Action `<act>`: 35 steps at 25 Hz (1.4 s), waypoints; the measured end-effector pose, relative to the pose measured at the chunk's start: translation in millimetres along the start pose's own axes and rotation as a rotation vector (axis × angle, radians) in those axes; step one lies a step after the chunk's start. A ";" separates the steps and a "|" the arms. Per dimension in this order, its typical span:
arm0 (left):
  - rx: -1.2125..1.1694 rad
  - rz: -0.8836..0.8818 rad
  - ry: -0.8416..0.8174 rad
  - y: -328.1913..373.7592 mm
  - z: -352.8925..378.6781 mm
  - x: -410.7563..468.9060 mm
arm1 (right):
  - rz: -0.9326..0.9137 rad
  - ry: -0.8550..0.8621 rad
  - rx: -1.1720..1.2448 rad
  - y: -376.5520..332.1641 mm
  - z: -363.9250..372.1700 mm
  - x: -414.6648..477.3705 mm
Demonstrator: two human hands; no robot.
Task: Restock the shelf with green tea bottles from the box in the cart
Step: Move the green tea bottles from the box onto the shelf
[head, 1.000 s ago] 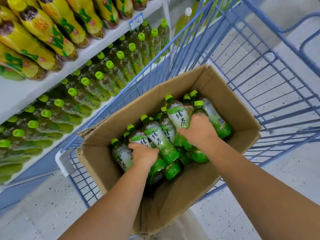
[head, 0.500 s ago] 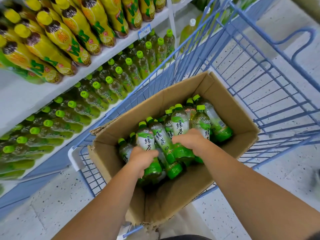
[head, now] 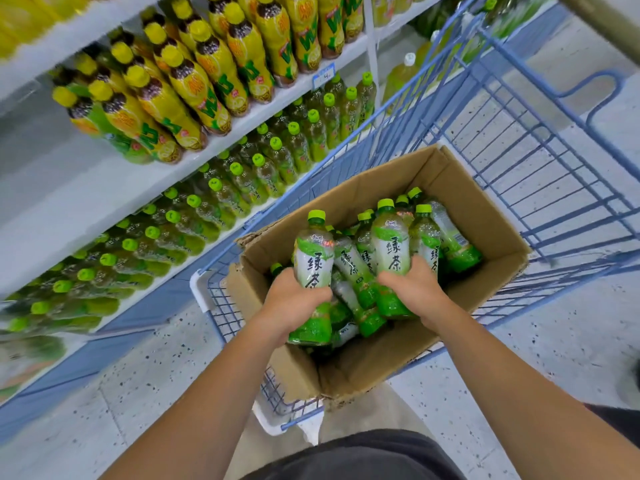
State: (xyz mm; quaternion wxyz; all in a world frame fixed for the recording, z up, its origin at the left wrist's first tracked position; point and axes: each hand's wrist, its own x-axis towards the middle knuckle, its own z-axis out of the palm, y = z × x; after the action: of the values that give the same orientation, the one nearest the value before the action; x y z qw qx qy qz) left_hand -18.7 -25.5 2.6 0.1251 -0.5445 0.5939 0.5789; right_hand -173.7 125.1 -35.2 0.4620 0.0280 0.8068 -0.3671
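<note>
Fingers [head: 306, 295] of your left hand [head: 294, 306] are curled round the lower body of one green tea bottle [head: 313, 261]. Your right hand [head: 412, 289] grips a second bottle [head: 391, 244] the same way. Both bottles are cap-up and held higher than the rest, but not out past the rim.

Under and behind them the box [head: 485, 223] holds many more, some upright at its far right and others lying loose. I judge most of the unloading is yet to do.

The box sits in the near end of the blue cart [head: 540, 161]. To your left, the lower level of the shelf [head: 104, 202] carries long rows of green-capped bottles [head: 258, 160]. They look tightly packed, and I cannot tell where a gap is. Yellow bottles [head: 214, 71] stand on the level above.
</note>
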 end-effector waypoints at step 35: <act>-0.408 0.308 0.546 -210.4 -457.4 -91.5 | -0.715 -0.203 -0.417 -191.1 462.7 -190.0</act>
State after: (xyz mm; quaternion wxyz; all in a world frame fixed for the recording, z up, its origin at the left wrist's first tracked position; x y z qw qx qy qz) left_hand 402.7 -301.0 94.5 -0.2375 -0.5969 0.5526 0.5310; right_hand 196.8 -244.4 78.2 0.3785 -0.3838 0.7733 -0.3339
